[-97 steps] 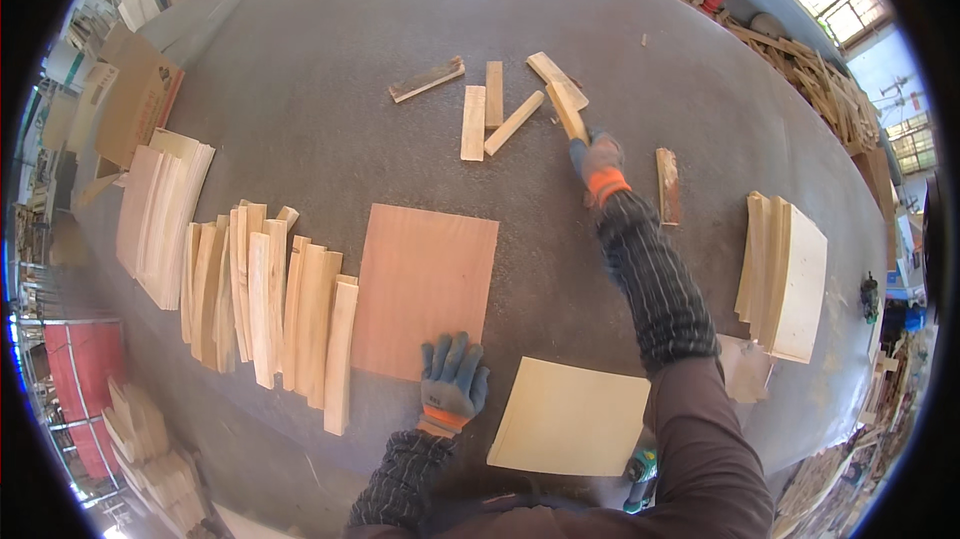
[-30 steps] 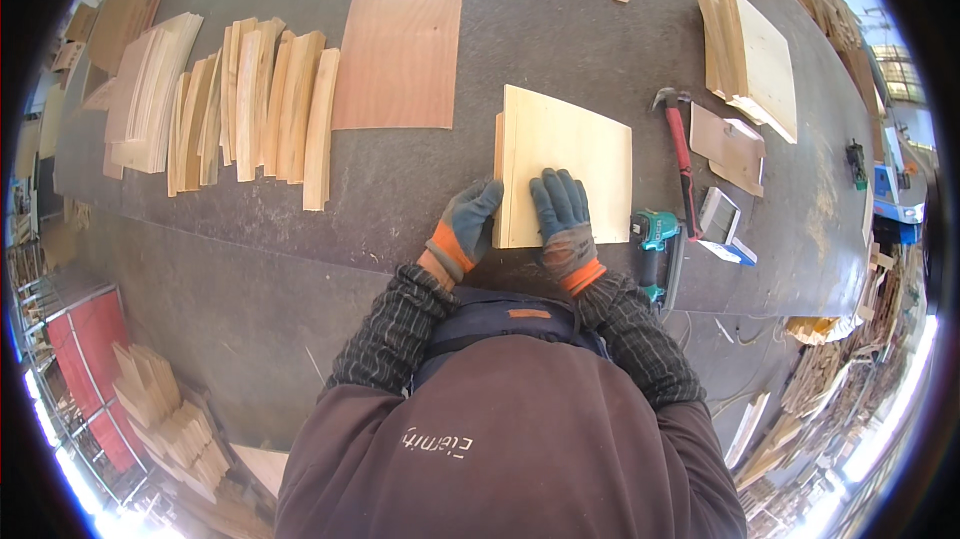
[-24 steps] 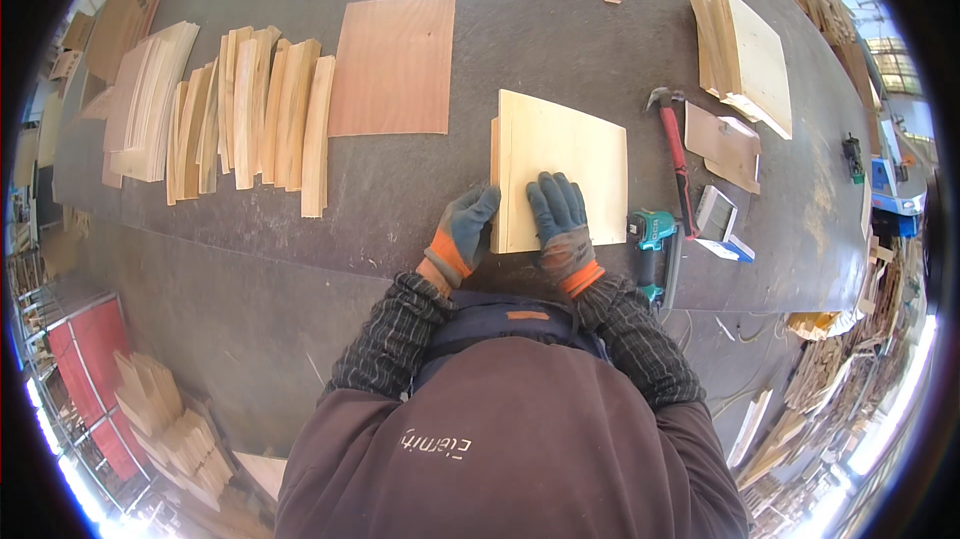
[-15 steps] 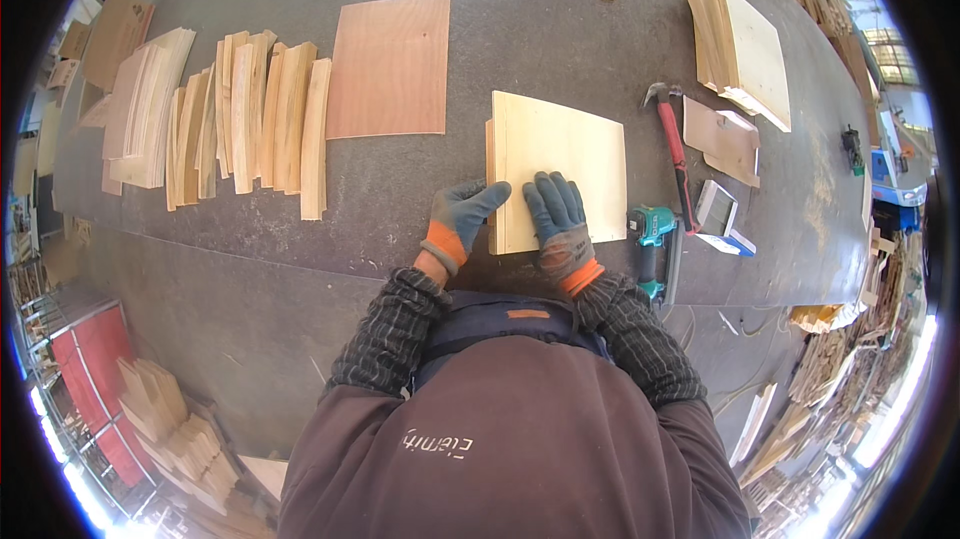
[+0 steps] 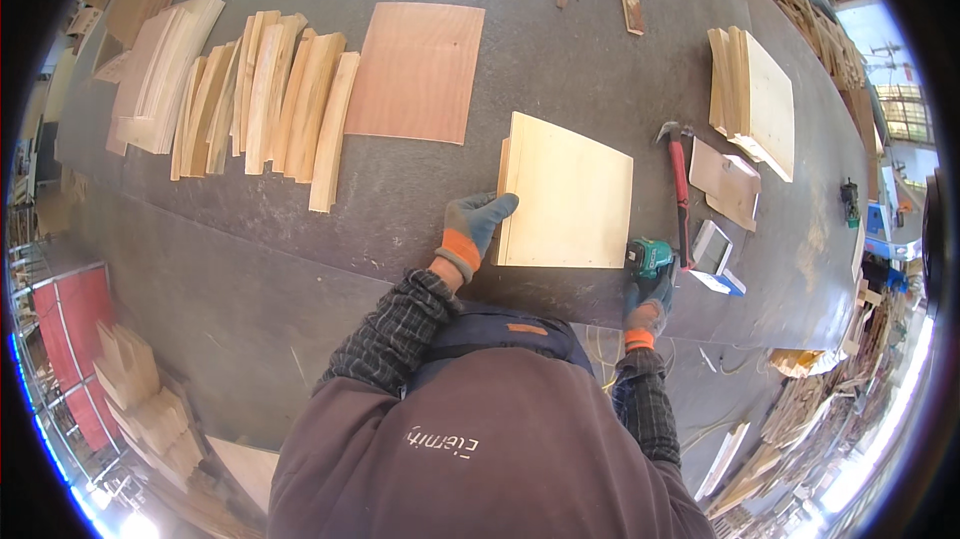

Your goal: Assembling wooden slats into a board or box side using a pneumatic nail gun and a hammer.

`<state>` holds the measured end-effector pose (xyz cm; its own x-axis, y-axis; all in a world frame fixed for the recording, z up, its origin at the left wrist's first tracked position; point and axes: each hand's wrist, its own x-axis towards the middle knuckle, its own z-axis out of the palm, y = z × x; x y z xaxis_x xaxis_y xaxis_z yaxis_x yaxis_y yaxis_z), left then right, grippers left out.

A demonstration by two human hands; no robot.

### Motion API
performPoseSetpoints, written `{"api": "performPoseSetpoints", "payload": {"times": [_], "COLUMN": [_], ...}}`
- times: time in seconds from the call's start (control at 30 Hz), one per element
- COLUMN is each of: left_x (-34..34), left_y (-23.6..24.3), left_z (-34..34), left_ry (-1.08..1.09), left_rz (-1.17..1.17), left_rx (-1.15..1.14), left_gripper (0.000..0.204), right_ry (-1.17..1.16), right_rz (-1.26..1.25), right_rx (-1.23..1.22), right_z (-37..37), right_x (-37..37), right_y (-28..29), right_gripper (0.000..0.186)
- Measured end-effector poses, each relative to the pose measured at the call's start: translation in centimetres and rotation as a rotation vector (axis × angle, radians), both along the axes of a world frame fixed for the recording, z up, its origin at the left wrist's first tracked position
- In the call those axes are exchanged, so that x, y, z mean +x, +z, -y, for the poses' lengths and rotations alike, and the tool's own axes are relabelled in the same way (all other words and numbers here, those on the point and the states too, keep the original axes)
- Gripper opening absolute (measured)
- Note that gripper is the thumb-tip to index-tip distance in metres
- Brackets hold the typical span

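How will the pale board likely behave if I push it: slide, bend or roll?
The pale board would probably slide rather than roll, being broad and lying flat. It should feel fairly stiff, as a wood strip shows along its left edge. The left grip on that edge would likely check its slide.

Board (image 5: 570, 201) on table (image 5: 400, 204) between strips (image 5: 264, 89) at left and hammer (image 5: 682, 189) at right

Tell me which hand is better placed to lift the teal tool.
Likely the right hand: it is on the teal tool, while the left hand holds the pale board at its left edge.
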<state>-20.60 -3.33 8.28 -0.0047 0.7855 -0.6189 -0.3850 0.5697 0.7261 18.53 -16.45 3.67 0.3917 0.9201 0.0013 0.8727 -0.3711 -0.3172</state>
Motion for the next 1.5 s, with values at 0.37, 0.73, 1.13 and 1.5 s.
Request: {"api": "performPoseSetpoints", "payload": {"times": [0.37, 0.73, 1.13, 1.5], "left_x": [1.1, 0.2, 0.2, 0.3], "left_y": [-5.0, -7.6, -8.1, -8.5], "left_z": [-1.9, -1.1, -1.0, -0.9], "left_ry": [-0.004, 0.049, 0.122, 0.106], "left_rz": [0.219, 0.189, 0.257, 0.217], "left_rx": [-0.055, -0.185, -0.273, -0.285], "left_gripper": [0.041, 0.037, 0.038, 0.041], "right_ry": [0.028, 0.132, 0.081, 0.059], "right_rz": [-0.244, -0.990, -0.978, -0.968], "right_rx": [-0.054, -0.537, -0.662, -0.710], "right_z": [4.1, -16.6, -21.5, -21.2], "right_x": [16.1, -16.5, -22.9, -23.5], "right_y": [-6.1, 17.4, 12.8, 13.8], "right_gripper": [0.040, 0.027, 0.027, 0.028]}}
